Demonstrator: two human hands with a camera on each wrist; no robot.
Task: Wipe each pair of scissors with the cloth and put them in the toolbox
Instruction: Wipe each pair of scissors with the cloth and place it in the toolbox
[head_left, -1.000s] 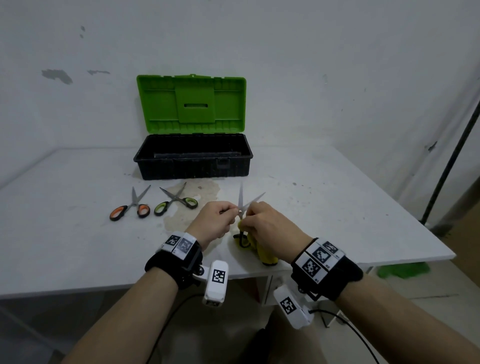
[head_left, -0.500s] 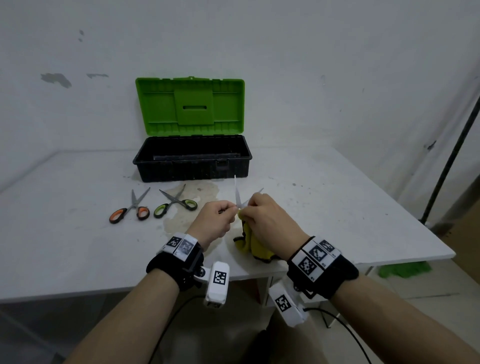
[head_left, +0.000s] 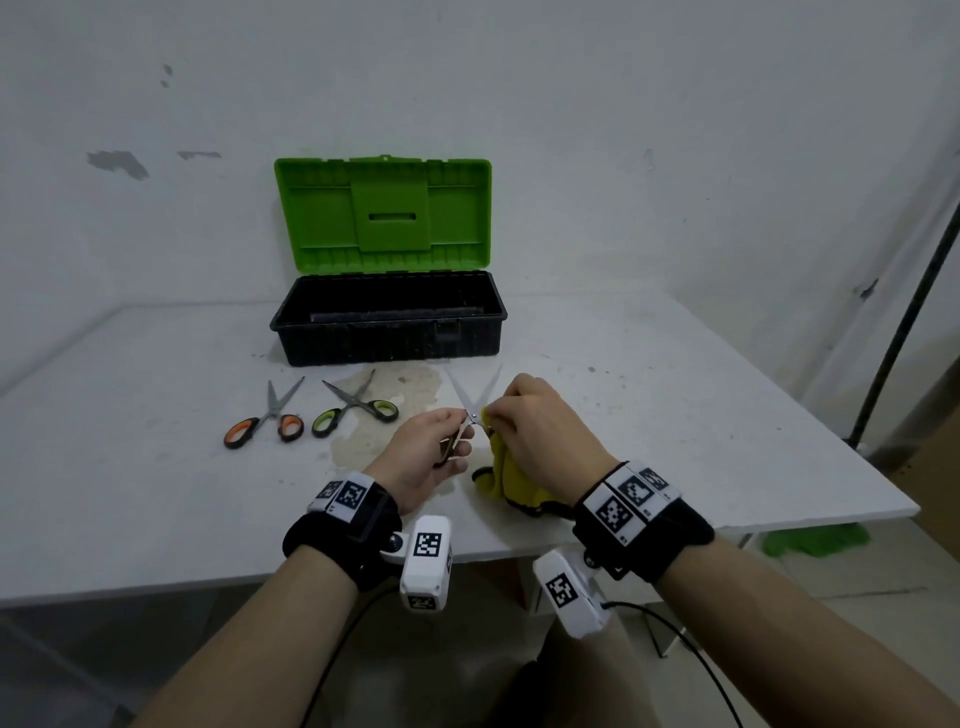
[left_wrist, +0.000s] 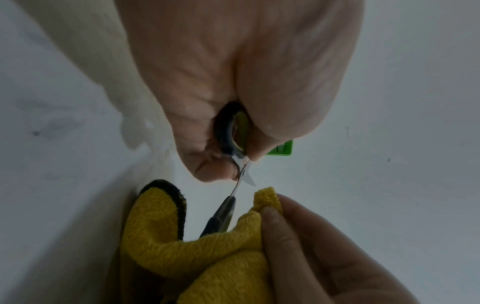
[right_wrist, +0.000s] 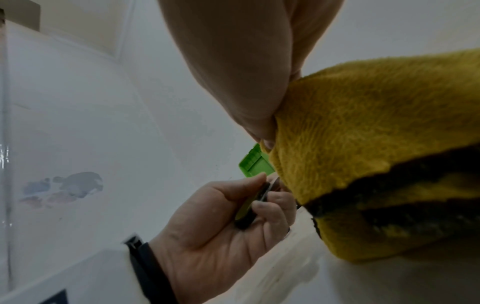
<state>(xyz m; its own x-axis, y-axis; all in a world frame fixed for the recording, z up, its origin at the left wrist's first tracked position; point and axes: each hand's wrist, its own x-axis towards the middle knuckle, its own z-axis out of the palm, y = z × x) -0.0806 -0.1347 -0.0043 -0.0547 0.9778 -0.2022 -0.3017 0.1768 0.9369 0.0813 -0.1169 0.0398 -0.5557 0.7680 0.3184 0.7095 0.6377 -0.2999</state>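
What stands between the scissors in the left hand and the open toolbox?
Nothing visible. The yellow-handled steel scissors in the left hand face bare white table up to the open black toolbox with green lid; the two other scissors lie off to the left.

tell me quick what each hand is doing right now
Left hand: grips the handles of the scissors, blades spread.
Right hand: pinches the yellow cloth at the blades.
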